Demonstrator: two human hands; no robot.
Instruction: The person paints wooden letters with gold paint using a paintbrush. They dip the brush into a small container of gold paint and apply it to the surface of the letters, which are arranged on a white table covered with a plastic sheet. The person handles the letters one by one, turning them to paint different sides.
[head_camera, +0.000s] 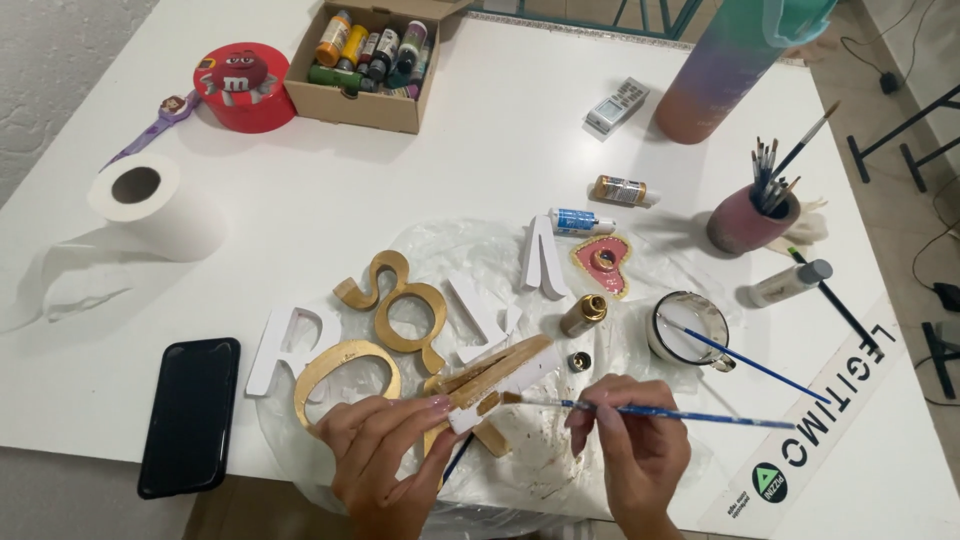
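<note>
While the left hand (385, 455) pinches a wooden letter (497, 372) between thumb and fingers and tilts it above the plastic sheet (545, 470), the right hand (630, 435) closes its fingertips around a blue-handled brush (640, 410), whose tip touches the letter's partly gold, partly white face. Both hands work at the near edge of the white table (480, 140). Just beyond the held piece lie a gold ring-shaped letter (345, 365), a gold ampersand (395, 300) and several white letters (285, 340). A small gold paint bottle (583, 313) stands open beside its cap (579, 361), with a pink heart (602, 262) behind it. A mug (690, 325) to the right holds another brush, and a black phone (190, 412) lies at the left, near a paper roll (155, 205)
</note>
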